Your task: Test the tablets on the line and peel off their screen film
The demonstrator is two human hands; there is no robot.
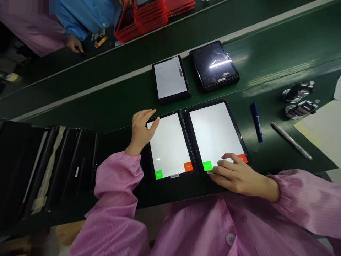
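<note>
Two tablets lie side by side on the green bench, both with white screens and green "Pass" and red "Fail" boxes along the near edge. At the upper left corner of the left tablet (169, 145) is my left hand (142, 129), thumb and fingers apart, holding nothing. My right hand (234, 174) rests over the near edge of the right tablet (215, 131). Its fingers are spread and slightly bent, with fingertips close to the green box and part of the red one covered. Whether those fingertips touch the glass I cannot tell.
Behind lie a lit tablet (172, 78) and a dark tablet (213, 64). On the right are a blue marker (256, 122), a white pen (291, 141), two metal stampers (301, 108) and paper (322, 124). Dark devices (71, 160) stand in a row at left. Red trays (149, 21) and co-workers are beyond.
</note>
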